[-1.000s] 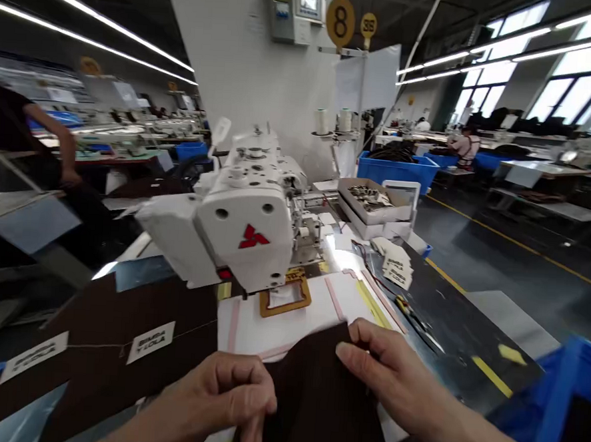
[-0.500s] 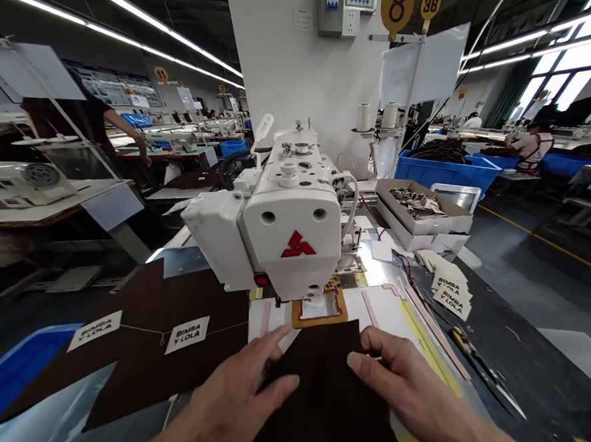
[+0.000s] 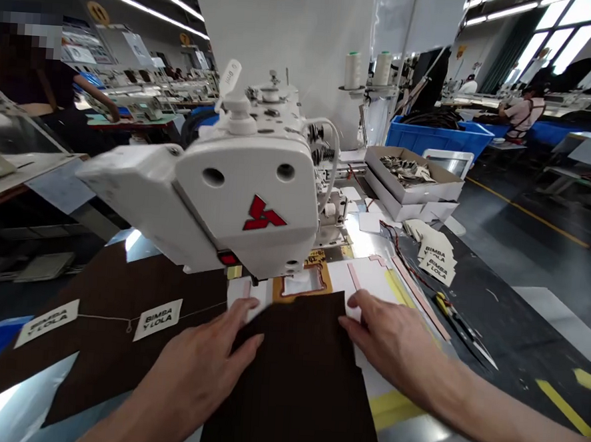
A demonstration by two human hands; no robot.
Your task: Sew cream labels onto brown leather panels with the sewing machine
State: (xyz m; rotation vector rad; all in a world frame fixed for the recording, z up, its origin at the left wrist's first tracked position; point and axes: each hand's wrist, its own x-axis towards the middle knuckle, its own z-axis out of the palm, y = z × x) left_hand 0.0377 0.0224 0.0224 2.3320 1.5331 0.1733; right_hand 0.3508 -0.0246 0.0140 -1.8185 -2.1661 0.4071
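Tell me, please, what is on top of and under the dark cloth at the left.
On the dark cloth lie two "BIMBA Y LOLA" labels, with a thread between them. A glossy surface shows beside it; whatever is underneath is covered.

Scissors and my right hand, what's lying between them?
A yellow strip and a pink strip lie between the right hand and the scissors in the head view.

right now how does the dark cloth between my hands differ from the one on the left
The middle cloth shows no label; the left cloth carries two white labels with thread between them. The middle cloth lies between the left hand and right hand; the left cloth spreads left of the left hand. Both are dark brown.
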